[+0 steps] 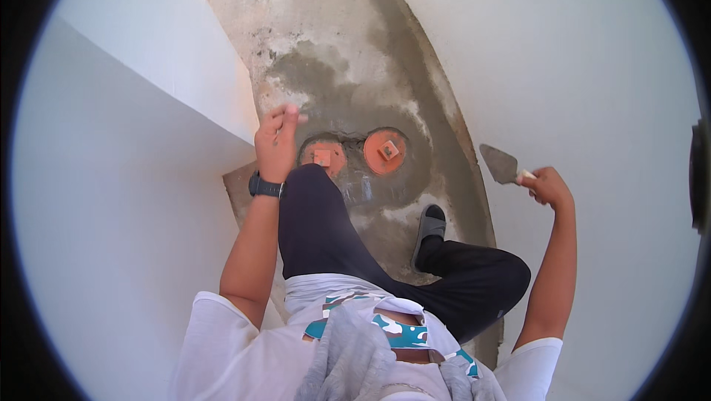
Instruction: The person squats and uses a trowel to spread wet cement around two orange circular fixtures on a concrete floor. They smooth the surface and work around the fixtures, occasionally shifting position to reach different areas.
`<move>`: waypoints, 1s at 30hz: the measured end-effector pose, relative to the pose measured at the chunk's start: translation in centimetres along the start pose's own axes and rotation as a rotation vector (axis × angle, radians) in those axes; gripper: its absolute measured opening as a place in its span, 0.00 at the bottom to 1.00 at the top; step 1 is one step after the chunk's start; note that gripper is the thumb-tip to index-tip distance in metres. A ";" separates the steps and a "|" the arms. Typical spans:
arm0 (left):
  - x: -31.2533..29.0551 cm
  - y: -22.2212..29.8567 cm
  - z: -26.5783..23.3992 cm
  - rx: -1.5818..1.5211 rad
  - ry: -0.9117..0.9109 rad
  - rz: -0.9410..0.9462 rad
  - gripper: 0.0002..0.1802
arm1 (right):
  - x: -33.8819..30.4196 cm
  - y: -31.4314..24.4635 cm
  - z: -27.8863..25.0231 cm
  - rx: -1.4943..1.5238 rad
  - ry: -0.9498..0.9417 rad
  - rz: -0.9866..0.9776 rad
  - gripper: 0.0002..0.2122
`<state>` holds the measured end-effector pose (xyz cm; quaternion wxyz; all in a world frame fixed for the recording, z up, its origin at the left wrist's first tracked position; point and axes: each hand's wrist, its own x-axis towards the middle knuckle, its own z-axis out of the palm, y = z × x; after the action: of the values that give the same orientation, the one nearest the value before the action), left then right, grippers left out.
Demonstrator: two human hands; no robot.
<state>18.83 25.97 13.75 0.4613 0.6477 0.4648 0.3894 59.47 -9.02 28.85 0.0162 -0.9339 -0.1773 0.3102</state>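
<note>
My right hand (552, 188), out to the right, is closed around the pale handle of a small trowel (499, 163). The trowel's grey blade points up and left in front of the white wall. On the left, my left hand (275, 145) is raised near the left wall, its fingers loosely bent and partly apart, and nothing shows in it. Beside it in the floor are two round orange caps with square raised knobs: the left cap (337, 155) is partly hidden by my knee, while the right cap (385, 151) shows whole. Grey mortar (404, 179) surrounds them.
A white wall (148, 149) rises on the left and another white wall (592, 68) on the right. Between them runs a narrow concrete floor (311, 1) with a darker mortar band along the right wall. My sandalled foot (431, 227) stands below the right cap.
</note>
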 end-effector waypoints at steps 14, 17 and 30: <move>-1.8 3.1 -1.3 -0.014 0.090 -0.086 0.22 | 11.1 -14.7 10.9 0.448 -0.125 -0.240 0.22; 0.9 4.3 -0.6 0.227 -0.043 -0.032 0.24 | 13.2 -16.2 11.7 0.677 -0.189 -0.137 0.19; 5.1 -2.4 6.1 0.694 -0.343 -0.449 0.28 | 20.9 -24.6 19.2 0.828 -0.778 -0.334 0.09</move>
<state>25.29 29.74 10.22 0.3600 0.7023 0.6140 -0.0126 55.93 19.60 4.77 0.3618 -0.6270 -0.1790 0.6662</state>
